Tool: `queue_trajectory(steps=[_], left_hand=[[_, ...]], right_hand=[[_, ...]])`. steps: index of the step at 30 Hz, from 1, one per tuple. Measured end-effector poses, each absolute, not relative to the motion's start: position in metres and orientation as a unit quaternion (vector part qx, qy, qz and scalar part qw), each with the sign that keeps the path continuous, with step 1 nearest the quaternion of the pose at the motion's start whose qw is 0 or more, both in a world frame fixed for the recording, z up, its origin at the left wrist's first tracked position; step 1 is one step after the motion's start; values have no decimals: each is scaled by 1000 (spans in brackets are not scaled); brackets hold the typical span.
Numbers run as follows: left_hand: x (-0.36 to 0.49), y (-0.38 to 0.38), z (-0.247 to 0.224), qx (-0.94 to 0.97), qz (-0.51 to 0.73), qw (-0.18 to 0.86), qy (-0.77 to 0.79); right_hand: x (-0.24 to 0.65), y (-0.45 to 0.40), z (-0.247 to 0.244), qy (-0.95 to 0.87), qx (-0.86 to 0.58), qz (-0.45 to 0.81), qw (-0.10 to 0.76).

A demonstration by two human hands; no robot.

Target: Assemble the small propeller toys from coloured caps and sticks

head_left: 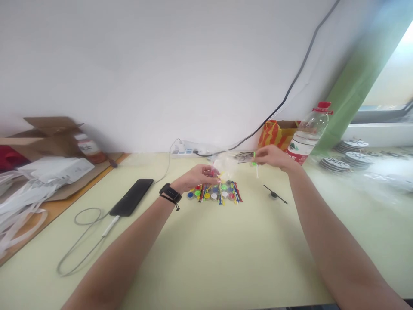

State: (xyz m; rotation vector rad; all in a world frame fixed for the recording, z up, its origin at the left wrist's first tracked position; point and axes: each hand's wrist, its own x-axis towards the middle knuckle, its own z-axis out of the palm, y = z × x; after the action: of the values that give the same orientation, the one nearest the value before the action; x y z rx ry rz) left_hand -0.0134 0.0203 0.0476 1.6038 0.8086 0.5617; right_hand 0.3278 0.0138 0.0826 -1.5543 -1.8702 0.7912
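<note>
My left hand [197,177] wears a dark watch and is closed on a clear plastic bag [226,165]. Small red and yellow bits show at its fingertips; whether they lie inside the bag I cannot tell. Right below that hand, several coloured discs [207,196] and thin coloured sticks [238,192] are laid out in a cluster on the table. My right hand [267,156] is raised to the right of the bag, pinching a small green-and-white piece [254,162] with a white stem hanging down. A black disc with a black stick [273,195] lies apart below this hand.
On the left are a charging phone [132,197], its cable, a cardboard box [54,133] and white packaging [61,172]. A power strip [183,148] runs along the wall. To the right stand a large bottle [308,135], a red-and-yellow bag [274,133] and stacked discs [358,159].
</note>
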Motion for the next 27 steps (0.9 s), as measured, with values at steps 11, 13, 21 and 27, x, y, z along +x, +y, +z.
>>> queue_trajectory(steps=[11,13,21,27], left_hand=[[-1,14,45,768,251,483,338],[0,12,46,771,264,472,337],[2,12,50,762,309,451,347],[3,11,52,757,332,439,352]], right_hand=[[266,-3,122,-621,-416,255,613],[252,-8,121,-641,-422,231,598],[231,-19,121,-727,-438,138,510],[234,-21,123,-771,-440,142,438]])
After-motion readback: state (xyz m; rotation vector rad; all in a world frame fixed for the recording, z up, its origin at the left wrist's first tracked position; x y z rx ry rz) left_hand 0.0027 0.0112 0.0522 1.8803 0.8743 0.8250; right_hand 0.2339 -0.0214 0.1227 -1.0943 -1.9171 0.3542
